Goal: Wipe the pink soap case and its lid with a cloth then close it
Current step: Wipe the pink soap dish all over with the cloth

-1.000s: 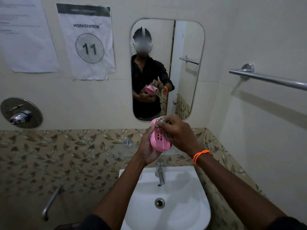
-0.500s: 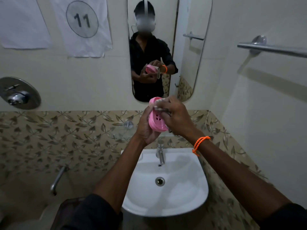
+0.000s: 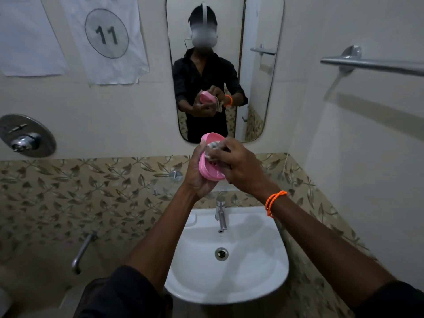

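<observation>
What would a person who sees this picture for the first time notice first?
The eye goes first to the pink soap case, held up above the white sink in the left hand, while the right hand presses a pale cloth into it. Next comes the mirror on the wall behind, which reflects the person, and the paper sign with the number 11 to its left.

Both arms reached forward, raised and meeting in front. The left hand (image 3: 197,177) was cupped, palm turned inward, fingers curled in a grip. The right hand (image 3: 241,166) pressed in against it, fingers bunched and bent, knuckles up.
</observation>
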